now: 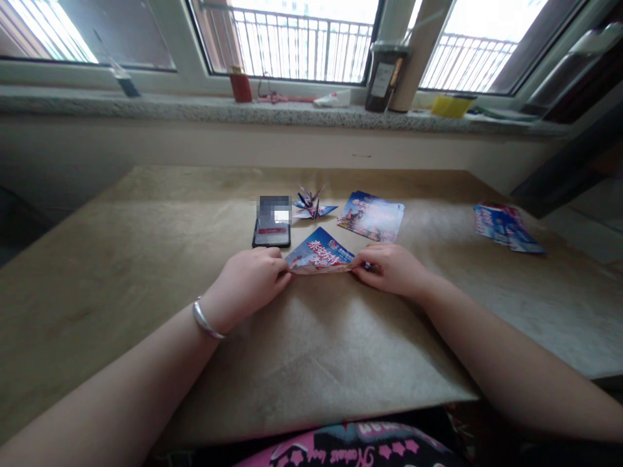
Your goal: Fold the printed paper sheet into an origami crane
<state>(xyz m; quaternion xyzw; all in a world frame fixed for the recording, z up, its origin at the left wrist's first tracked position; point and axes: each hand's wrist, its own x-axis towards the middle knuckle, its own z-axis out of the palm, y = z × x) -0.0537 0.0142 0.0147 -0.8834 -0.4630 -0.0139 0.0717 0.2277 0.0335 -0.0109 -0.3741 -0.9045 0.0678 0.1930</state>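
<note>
A printed blue paper sheet (pixel 321 253), folded into a triangle, lies on the table with its point away from me. My left hand (pixel 256 275) pinches its left corner between thumb and fingers. At the opposite corner my right hand (pixel 387 267) grips the paper the same way. The fold between the hands runs along the near side. Just beyond the left hand is a phone (pixel 271 224) with its screen lit. Behind the triangle stands a folded paper crane (pixel 314 206) made of similar printed paper.
A stack of square printed sheets (pixel 372 216) lies behind my right hand. More printed papers (pixel 509 227) are spread at the far right of the table (pixel 121 272). Along the windowsill (pixel 185 110) stand a red container (pixel 240 85), a dark jar (pixel 384 78) and a yellow object (pixel 451 105).
</note>
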